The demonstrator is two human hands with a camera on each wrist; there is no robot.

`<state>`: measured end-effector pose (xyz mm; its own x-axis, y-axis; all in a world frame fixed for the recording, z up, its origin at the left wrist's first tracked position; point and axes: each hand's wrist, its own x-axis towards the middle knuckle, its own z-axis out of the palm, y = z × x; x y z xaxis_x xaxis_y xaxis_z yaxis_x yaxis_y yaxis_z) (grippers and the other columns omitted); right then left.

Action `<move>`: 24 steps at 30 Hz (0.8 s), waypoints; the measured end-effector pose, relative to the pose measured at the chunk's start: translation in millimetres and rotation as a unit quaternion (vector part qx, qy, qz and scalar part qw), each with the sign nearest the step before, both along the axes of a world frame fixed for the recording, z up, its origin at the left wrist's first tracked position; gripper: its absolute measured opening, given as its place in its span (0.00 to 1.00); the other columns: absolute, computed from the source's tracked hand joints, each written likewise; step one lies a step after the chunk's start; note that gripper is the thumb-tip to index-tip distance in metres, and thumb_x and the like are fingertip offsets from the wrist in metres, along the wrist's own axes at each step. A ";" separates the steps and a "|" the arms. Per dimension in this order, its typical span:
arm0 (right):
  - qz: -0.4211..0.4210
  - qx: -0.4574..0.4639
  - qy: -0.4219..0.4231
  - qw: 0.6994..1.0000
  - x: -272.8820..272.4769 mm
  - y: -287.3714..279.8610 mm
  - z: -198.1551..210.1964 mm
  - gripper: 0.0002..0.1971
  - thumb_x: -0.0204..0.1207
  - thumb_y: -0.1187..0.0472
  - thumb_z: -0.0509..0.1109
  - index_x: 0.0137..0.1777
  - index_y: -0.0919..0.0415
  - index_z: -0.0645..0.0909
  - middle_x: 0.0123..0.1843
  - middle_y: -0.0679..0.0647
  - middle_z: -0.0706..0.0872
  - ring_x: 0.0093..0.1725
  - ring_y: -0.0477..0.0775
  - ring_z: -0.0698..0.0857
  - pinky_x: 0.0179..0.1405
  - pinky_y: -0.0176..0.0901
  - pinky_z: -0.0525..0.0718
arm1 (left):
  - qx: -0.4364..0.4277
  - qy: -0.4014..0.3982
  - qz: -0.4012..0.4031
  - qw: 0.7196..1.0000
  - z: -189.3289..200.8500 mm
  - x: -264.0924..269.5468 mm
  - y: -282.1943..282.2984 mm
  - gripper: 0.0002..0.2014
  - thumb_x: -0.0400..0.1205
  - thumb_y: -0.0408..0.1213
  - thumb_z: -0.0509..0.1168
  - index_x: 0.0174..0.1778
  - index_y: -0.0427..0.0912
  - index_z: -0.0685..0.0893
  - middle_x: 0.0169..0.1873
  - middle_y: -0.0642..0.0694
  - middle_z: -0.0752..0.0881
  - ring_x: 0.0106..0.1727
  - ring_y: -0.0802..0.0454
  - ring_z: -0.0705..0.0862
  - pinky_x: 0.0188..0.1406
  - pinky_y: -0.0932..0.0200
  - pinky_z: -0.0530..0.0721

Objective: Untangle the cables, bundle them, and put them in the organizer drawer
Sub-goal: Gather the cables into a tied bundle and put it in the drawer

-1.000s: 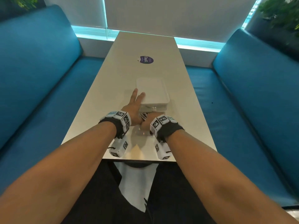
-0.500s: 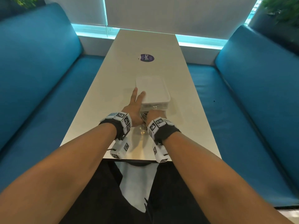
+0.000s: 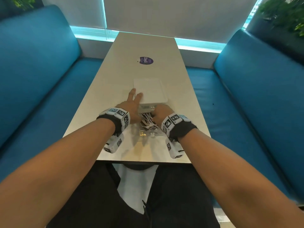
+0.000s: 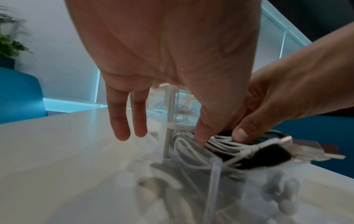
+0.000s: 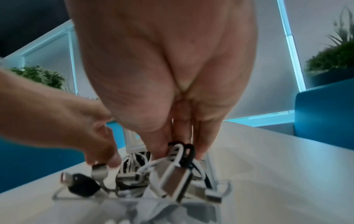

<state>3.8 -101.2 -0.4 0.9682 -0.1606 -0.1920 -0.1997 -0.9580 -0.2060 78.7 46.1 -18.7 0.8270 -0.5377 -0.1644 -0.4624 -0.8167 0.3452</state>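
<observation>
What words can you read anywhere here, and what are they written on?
"ClayG": on the round purple sticker on the table.
Smaller print on that sticker: too small to read.
Wristbands: black-and-white square code patterns only, no words.

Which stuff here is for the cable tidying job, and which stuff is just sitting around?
For the job:
- cable bundle, lying in the pulled-out drawer
- clear drawer
- white organizer
- left hand, fingers straight on the organizer
- right hand, pinching the cables

Just sitting around:
- purple sticker on the table
- blue benches
- plants
</observation>
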 end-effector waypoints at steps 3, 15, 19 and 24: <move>-0.035 -0.022 -0.029 0.999 -2.9 -2.9 -0.5 0.04 0.76 0.58 0.70 0.47 0.57 0.83 0.43 0.56 0.80 0.50 0.61 0.85 0.50 0.47 0.85 | 0.010 -0.042 -0.005 0.999 2.3 5.5 -1.8 0.40 0.79 0.42 0.68 0.83 0.52 0.54 0.87 0.53 0.37 0.71 0.35 0.78 0.65 0.38 0.81; -0.057 -0.027 -0.083 0.995 -3.6 -3.9 -23.7 0.11 0.78 0.60 0.73 0.57 0.64 0.83 0.57 0.62 0.87 0.56 0.64 0.87 0.50 0.49 0.83 | -0.010 -0.064 -0.025 0.998 -3.9 15.3 -3.2 0.43 0.81 0.51 0.67 0.85 0.48 0.46 0.85 0.50 0.61 0.68 0.33 0.82 0.68 0.38 0.78; -0.024 -0.002 -0.075 0.997 -8.5 0.7 -9.8 0.14 0.78 0.55 0.68 0.57 0.63 0.84 0.54 0.59 0.87 0.53 0.61 0.87 0.45 0.45 0.81 | 0.029 -0.116 -0.021 0.993 3.4 9.3 -13.8 0.40 0.82 0.56 0.66 0.82 0.41 0.54 0.82 0.45 0.61 0.66 0.37 0.82 0.62 0.40 0.79; 0.026 -0.035 -0.050 0.998 -13.2 8.4 -8.5 0.15 0.80 0.54 0.71 0.60 0.63 0.84 0.57 0.58 0.87 0.55 0.59 0.87 0.50 0.44 0.83 | 0.026 -0.097 -0.040 0.994 -0.1 7.8 -12.6 0.35 0.87 0.47 0.62 0.86 0.57 0.52 0.87 0.46 0.49 0.76 0.36 0.75 0.71 0.37 0.76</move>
